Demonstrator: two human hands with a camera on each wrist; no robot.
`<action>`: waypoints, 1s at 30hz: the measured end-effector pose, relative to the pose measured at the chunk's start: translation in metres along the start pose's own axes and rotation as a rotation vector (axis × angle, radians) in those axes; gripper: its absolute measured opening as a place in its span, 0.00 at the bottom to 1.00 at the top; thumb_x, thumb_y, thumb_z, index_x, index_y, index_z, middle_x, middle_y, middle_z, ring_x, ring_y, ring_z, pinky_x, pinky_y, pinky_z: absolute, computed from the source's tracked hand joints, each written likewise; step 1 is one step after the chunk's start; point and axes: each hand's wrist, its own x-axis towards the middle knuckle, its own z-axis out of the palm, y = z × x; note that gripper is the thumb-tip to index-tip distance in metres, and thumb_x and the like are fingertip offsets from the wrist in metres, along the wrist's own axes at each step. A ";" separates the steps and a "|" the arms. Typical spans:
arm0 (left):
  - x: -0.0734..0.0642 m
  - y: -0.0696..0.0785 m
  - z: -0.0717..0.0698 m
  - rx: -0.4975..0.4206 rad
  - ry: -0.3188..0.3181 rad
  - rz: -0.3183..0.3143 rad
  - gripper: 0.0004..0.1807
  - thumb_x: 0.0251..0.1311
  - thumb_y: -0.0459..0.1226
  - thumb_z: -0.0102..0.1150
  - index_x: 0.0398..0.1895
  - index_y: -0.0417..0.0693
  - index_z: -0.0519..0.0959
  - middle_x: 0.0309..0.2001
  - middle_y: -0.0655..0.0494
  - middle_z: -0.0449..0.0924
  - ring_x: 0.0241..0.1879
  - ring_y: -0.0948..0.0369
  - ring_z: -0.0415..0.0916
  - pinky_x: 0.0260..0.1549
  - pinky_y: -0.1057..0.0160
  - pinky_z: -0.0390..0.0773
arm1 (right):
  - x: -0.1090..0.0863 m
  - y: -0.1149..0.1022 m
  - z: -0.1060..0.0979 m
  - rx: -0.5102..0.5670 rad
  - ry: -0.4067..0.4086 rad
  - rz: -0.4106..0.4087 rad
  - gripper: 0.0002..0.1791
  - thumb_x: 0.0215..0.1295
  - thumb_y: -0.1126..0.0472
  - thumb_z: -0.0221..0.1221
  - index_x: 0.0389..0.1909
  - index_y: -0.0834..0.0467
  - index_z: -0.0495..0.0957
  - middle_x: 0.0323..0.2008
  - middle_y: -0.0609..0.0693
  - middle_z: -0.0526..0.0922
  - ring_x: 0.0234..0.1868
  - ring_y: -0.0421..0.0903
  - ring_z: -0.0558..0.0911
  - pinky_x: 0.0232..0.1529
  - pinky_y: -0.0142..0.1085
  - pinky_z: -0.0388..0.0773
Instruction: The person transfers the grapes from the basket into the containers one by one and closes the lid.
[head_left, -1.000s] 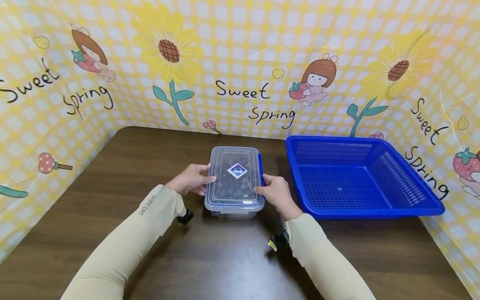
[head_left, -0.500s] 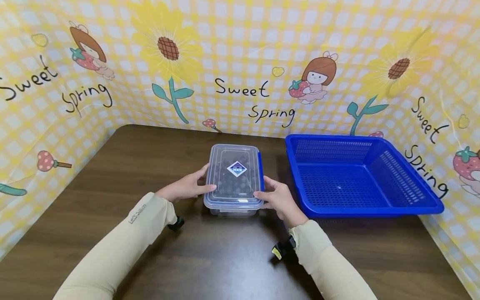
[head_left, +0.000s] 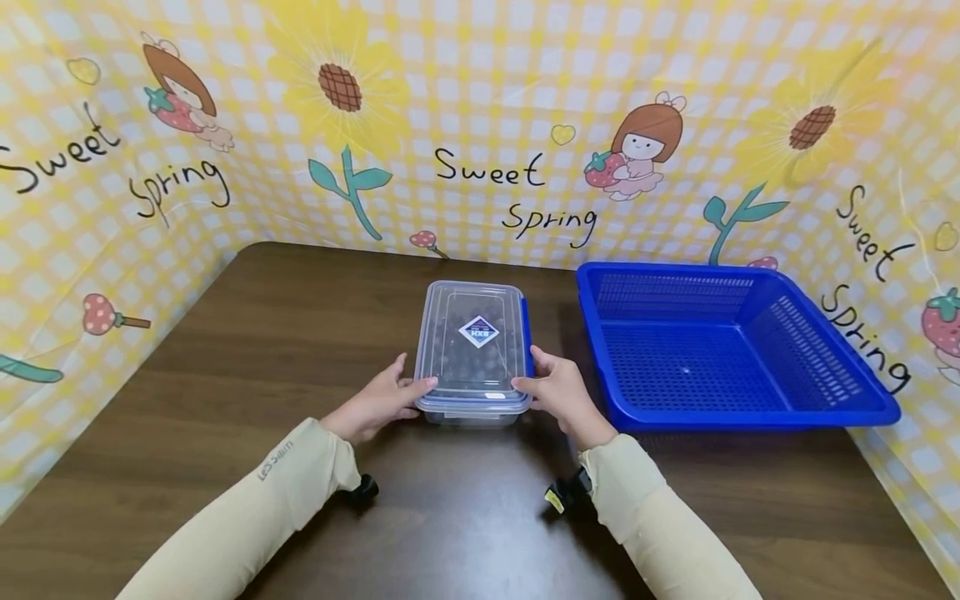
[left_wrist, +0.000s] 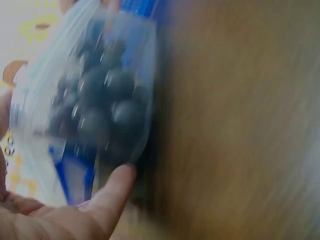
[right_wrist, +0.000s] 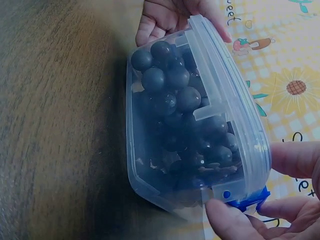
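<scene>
A clear, rectangular plastic food container (head_left: 480, 371), lidded and labelled, sits on the brown table. Dark round fruits resembling grapes (right_wrist: 187, 97) fill part of it. My left hand (head_left: 372, 404) has its thumb on the lid's near left corner; in the left wrist view one fingertip touches the lower wall. With its thumb on the near right corner and its fingers against the side, my right hand (head_left: 564, 387) grips the container near a blue clip (right_wrist: 252, 200). Another blue clip (left_wrist: 72, 175) shows in the left wrist view, which is blurred.
To the right stands a blue plastic basket (head_left: 615, 412) with slotted sides, close to my right hand. A yellow checked cloth (head_left: 495, 100) with printed flowers walls the table (head_left: 315, 308) at the back and both sides.
The left hand has shifted along the container's left side towards its near corner. My right hand stays near the front right corner. The head view has tilted slightly.
</scene>
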 end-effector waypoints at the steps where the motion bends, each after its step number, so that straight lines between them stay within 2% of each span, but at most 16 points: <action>1: -0.001 -0.001 0.002 -0.022 0.006 0.008 0.47 0.72 0.40 0.48 0.71 0.32 0.23 0.63 0.27 0.64 0.53 0.49 0.75 0.58 0.47 0.68 | 0.000 0.000 0.000 -0.014 0.006 -0.001 0.39 0.61 0.69 0.63 0.71 0.64 0.57 0.61 0.64 0.72 0.50 0.58 0.81 0.45 0.48 0.78; 3: -0.002 -0.003 0.006 -0.061 0.031 0.018 0.46 0.72 0.41 0.46 0.71 0.32 0.23 0.61 0.28 0.67 0.52 0.51 0.76 0.59 0.46 0.66 | 0.000 0.000 0.000 -0.038 0.015 -0.004 0.38 0.61 0.69 0.63 0.71 0.63 0.58 0.61 0.64 0.72 0.50 0.58 0.82 0.45 0.48 0.78; 7: -0.004 -0.004 0.010 -0.099 0.126 0.012 0.45 0.72 0.42 0.47 0.73 0.33 0.28 0.58 0.31 0.71 0.48 0.57 0.77 0.58 0.48 0.68 | 0.000 0.000 -0.001 -0.071 0.038 0.009 0.38 0.61 0.67 0.64 0.71 0.62 0.59 0.61 0.63 0.73 0.50 0.57 0.81 0.46 0.48 0.78; 10: -0.005 -0.004 0.012 -0.047 0.217 0.028 0.46 0.69 0.41 0.53 0.75 0.35 0.34 0.61 0.31 0.68 0.51 0.53 0.76 0.59 0.50 0.68 | -0.001 0.000 0.000 -0.075 0.043 0.019 0.38 0.61 0.66 0.64 0.71 0.61 0.60 0.61 0.62 0.73 0.50 0.57 0.81 0.47 0.48 0.78; 14: -0.006 -0.003 0.013 0.066 0.315 0.063 0.47 0.64 0.41 0.59 0.75 0.36 0.40 0.62 0.31 0.65 0.59 0.45 0.69 0.61 0.50 0.65 | 0.000 0.001 0.002 -0.073 0.032 0.002 0.38 0.61 0.67 0.63 0.71 0.62 0.59 0.60 0.63 0.73 0.49 0.57 0.81 0.46 0.49 0.78; 17: -0.007 -0.002 0.013 0.085 0.328 0.067 0.47 0.64 0.41 0.60 0.75 0.35 0.41 0.62 0.31 0.65 0.60 0.44 0.68 0.61 0.50 0.64 | 0.001 0.001 0.002 -0.074 0.028 -0.007 0.38 0.61 0.68 0.63 0.71 0.63 0.58 0.60 0.64 0.73 0.49 0.57 0.81 0.46 0.50 0.78; 22: -0.007 -0.004 0.016 -0.015 0.312 0.096 0.40 0.65 0.39 0.58 0.73 0.34 0.50 0.64 0.35 0.67 0.59 0.48 0.70 0.58 0.54 0.68 | 0.001 0.000 0.002 -0.085 0.027 -0.008 0.38 0.62 0.67 0.62 0.72 0.63 0.57 0.61 0.64 0.72 0.50 0.57 0.81 0.46 0.50 0.78; 26: -0.006 -0.005 0.018 -0.086 0.318 0.131 0.34 0.66 0.36 0.58 0.70 0.32 0.59 0.61 0.35 0.70 0.52 0.57 0.77 0.52 0.59 0.74 | 0.002 0.001 0.002 -0.092 0.023 -0.004 0.38 0.62 0.67 0.62 0.72 0.63 0.56 0.61 0.64 0.73 0.49 0.56 0.81 0.47 0.50 0.78; 30: -0.006 -0.005 0.017 -0.153 0.316 0.108 0.32 0.64 0.34 0.59 0.68 0.31 0.61 0.58 0.35 0.73 0.43 0.61 0.81 0.46 0.61 0.77 | 0.002 0.002 0.003 -0.078 0.022 0.010 0.38 0.62 0.67 0.62 0.72 0.62 0.57 0.62 0.63 0.72 0.50 0.57 0.81 0.47 0.51 0.78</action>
